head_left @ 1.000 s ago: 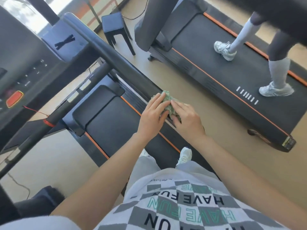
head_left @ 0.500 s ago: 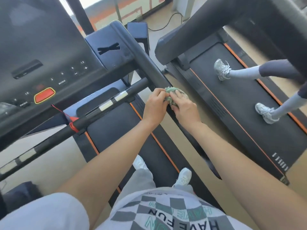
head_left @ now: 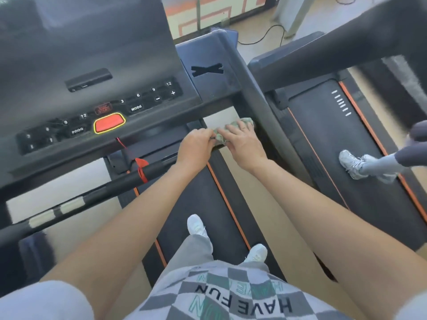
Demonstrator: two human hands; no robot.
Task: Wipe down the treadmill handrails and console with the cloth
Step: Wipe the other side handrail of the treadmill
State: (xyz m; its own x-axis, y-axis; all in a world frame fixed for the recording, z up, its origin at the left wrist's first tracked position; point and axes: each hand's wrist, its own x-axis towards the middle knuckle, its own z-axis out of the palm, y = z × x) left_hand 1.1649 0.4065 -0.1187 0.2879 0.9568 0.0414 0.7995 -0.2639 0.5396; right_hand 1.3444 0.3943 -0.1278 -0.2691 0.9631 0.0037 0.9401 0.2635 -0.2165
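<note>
— So, where is the cloth (head_left: 233,130) sitting right now?

— You are holding it under both hands, bunched up, right where the right handrail (head_left: 251,93) meets the crossbar in front of you. Your right hand (head_left: 242,144) is lying flat on top of it with the fingers (head_left: 235,130) spread and pressing down. Your left hand (head_left: 196,146) is pinching its near edge, fingers curled together on the cloth.

— Which way is the rail going from there?

— It is running long and straight, up and away from your fingers toward the console (head_left: 92,107) corner, and back down toward your body on the right side. The cloth is touching its inner side.

— And the console?

— It is lying to the left of the cloth, just beside your left hand, so that hand is nearer to it. I think the buttons are not yet wiped. To get there you are going to be sliding the cloth left and up.

— Which hand is nearer the rail?

— Your right one.
</note>
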